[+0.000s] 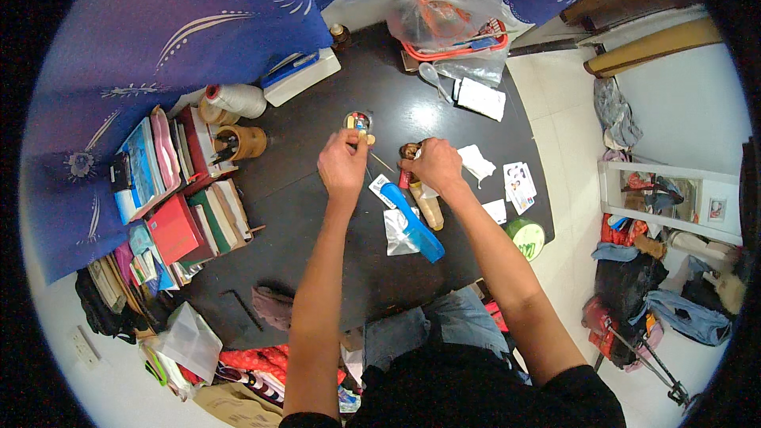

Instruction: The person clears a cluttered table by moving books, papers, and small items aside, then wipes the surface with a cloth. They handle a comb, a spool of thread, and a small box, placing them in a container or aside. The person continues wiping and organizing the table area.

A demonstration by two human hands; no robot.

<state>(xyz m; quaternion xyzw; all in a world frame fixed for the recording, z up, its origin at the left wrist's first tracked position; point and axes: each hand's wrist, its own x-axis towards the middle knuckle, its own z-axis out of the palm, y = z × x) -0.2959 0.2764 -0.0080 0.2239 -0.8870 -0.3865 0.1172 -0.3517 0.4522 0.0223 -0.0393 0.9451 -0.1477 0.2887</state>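
Note:
My left hand (345, 161) is over the middle of the dark table, fingertips pinched at the near edge of a small round container of small colourful items (358, 121). A small pale yellow piece (370, 139) shows beside those fingertips; whether they hold it, I cannot tell. My right hand (437, 163) curls over a small brown object (410, 151) and a red item (405, 179); its grip is hidden. Just below it lie a tan tube-like item (430, 211) and a blue comb-like plastic object (413, 223). A thin stick (382, 162) lies between my hands.
Books (173, 236), a bamboo pen cup (249, 142) and a cone of white thread (238, 100) line the left. A red basket (455, 53) with plastic bags stands at the back. A white spoon (434, 80), crumpled tissue (477, 163), photo cards (520, 186) and a green round container (525, 239) lie rightward.

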